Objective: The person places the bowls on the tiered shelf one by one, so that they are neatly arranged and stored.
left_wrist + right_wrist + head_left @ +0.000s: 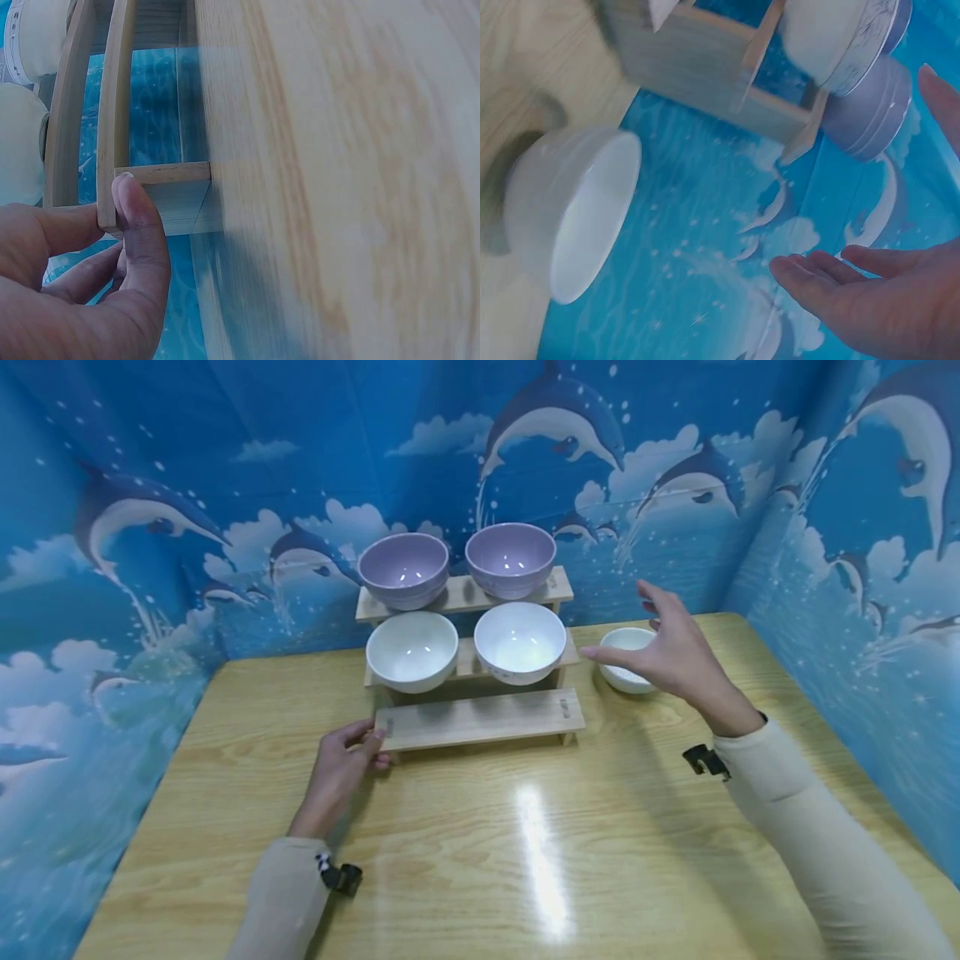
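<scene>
My left hand (341, 772) pinches the left end of the lowest step of a three-tier wooden rack (480, 720), its thumb and fingers about the board's edge in the left wrist view. Spread thumb and fingers mark my right hand (678, 656), which holds nothing and hangs by a white bowl (626, 680) on the table to the right of the rack. That bowl stands upright, partly hidden by the hand in the head view. Two purple bowls (512, 560) sit on the top step. On the middle step are a pale bowl (412, 652) and a white patterned bowl (520, 642).
The rack stands towards the back of a wood-grain table (450, 860). Behind it and along both sides hangs a blue curtain (315, 435) printed with dolphins. Each sleeved wrist carries a black strap piece (707, 762).
</scene>
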Tool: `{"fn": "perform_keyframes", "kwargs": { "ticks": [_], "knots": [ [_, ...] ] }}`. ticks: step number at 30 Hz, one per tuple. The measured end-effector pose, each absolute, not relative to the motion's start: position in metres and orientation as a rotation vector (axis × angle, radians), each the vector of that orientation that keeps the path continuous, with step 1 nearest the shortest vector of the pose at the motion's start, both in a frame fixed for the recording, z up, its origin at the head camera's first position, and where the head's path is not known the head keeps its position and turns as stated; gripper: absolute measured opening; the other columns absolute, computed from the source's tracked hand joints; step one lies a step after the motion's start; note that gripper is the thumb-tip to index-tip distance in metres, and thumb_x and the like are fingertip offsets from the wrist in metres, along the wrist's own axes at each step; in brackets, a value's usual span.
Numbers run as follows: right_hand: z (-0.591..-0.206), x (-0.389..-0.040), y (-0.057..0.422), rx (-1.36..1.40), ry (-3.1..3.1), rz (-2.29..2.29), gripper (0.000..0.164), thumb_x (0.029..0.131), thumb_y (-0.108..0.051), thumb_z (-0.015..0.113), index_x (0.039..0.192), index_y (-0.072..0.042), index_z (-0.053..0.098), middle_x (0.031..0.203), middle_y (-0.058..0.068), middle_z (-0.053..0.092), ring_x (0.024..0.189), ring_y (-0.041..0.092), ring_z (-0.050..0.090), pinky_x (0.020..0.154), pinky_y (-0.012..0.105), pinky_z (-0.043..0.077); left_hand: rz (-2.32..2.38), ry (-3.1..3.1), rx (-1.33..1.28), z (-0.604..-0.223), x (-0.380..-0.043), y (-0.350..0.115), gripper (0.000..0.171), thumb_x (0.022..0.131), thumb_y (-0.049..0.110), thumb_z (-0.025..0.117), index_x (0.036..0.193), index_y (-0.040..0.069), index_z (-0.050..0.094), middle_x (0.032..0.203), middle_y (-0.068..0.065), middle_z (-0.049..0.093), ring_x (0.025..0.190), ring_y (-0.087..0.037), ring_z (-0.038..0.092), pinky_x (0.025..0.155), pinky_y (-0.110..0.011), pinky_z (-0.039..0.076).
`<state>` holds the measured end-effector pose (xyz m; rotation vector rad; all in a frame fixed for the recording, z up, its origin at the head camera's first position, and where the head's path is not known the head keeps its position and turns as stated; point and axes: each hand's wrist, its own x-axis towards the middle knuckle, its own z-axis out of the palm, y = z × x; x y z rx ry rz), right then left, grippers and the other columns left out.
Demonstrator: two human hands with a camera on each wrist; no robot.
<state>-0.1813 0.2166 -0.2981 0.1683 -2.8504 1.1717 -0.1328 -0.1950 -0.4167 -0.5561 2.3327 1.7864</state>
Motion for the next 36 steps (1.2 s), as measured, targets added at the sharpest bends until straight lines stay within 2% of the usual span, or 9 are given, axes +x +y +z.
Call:
{"fn": "perform_keyframes", "kwargs": {
  "ticks": [7, 11, 15, 20, 27, 29, 34, 36],
  "knots": [
    [-0.312, -0.193, 0.237, 0.033, -2.918, 1.138, 0.126, 0.076, -0.065, 0.080, 0.163, -0.010, 0.007, 0.165, 0.024, 0.014, 0.146, 0.049, 0.022, 0.109, 0.076, 0.031, 1.783, 2.332, -0.567, -0.416, -0.133, -0.194, 0.047, 0.105, 0.012, 0.056, 0.150, 0.004, 0.045, 0.129, -0.018, 0.053, 0.085, -0.015, 0.067, 0.079, -0.025, 0.064],
    [-0.323, -0.200, 0.249, -0.025, -2.960, 1.146, 0.130, 0.076, -0.068, 0.078, 0.163, -0.007, 0.003, 0.165, 0.026, 0.006, 0.148, 0.050, 0.015, 0.110, 0.078, 0.027, 1.793, 2.326, -0.567, -0.416, -0.133, -0.195, 0.047, 0.105, 0.011, 0.055, 0.150, 0.004, 0.046, 0.128, -0.018, 0.053, 0.085, -0.015, 0.067, 0.079, -0.026, 0.064],
    [-0.335, -0.205, 0.259, -0.051, -2.984, 1.136, 0.132, 0.077, -0.067, 0.079, 0.161, -0.002, 0.001, 0.165, 0.029, 0.005, 0.147, 0.052, 0.014, 0.111, 0.078, 0.026, 1.791, 2.320, -0.570, -0.416, -0.133, -0.195, 0.047, 0.105, 0.012, 0.055, 0.151, 0.005, 0.045, 0.127, -0.018, 0.053, 0.086, -0.015, 0.067, 0.080, -0.026, 0.064],
    [-0.353, -0.211, 0.266, -0.065, -2.985, 1.107, 0.135, 0.074, -0.064, 0.083, 0.159, 0.005, 0.004, 0.161, 0.035, 0.010, 0.144, 0.055, 0.019, 0.111, 0.075, 0.029, 1.774, 2.317, -0.581, -0.415, -0.133, -0.194, 0.048, 0.105, 0.013, 0.056, 0.152, 0.006, 0.044, 0.128, -0.017, 0.053, 0.088, -0.016, 0.067, 0.080, -0.026, 0.064],
    [-0.378, -0.214, 0.271, -0.063, -2.985, 1.118, 0.134, 0.075, -0.054, 0.087, 0.155, 0.014, 0.004, 0.151, 0.043, 0.022, 0.128, 0.057, 0.038, 0.099, 0.070, 0.048, 1.743, 2.333, -0.594, -0.415, -0.134, -0.194, 0.048, 0.105, 0.014, 0.056, 0.152, 0.008, 0.044, 0.129, -0.016, 0.054, 0.090, -0.017, 0.068, 0.081, -0.025, 0.064],
    [-0.382, -0.214, 0.270, -0.041, -2.968, 1.131, 0.129, 0.075, -0.050, 0.088, 0.153, 0.016, 0.011, 0.145, 0.043, 0.030, 0.123, 0.055, 0.043, 0.096, 0.067, 0.051, 1.737, 2.335, -0.602, -0.416, -0.134, -0.194, 0.048, 0.105, 0.014, 0.056, 0.152, 0.009, 0.045, 0.129, -0.015, 0.054, 0.090, -0.018, 0.068, 0.080, -0.025, 0.064],
    [-0.391, -0.213, 0.268, -0.040, -2.961, 1.128, 0.125, 0.072, -0.049, 0.090, 0.150, 0.016, 0.018, 0.136, 0.040, 0.036, 0.115, 0.051, 0.047, 0.092, 0.065, 0.053, 1.732, 2.343, -0.590, -0.416, -0.134, -0.194, 0.048, 0.105, 0.015, 0.056, 0.151, 0.009, 0.045, 0.127, -0.015, 0.055, 0.092, -0.019, 0.068, 0.080, -0.025, 0.064],
    [-0.393, -0.213, 0.267, -0.058, -2.972, 1.117, 0.128, 0.072, -0.049, 0.090, 0.152, 0.015, 0.013, 0.138, 0.041, 0.033, 0.116, 0.052, 0.046, 0.094, 0.067, 0.052, 1.727, 2.347, -0.583, -0.416, -0.133, -0.194, 0.047, 0.106, 0.015, 0.056, 0.151, 0.009, 0.045, 0.127, -0.015, 0.055, 0.092, -0.019, 0.068, 0.081, -0.025, 0.064]
  ]
}}
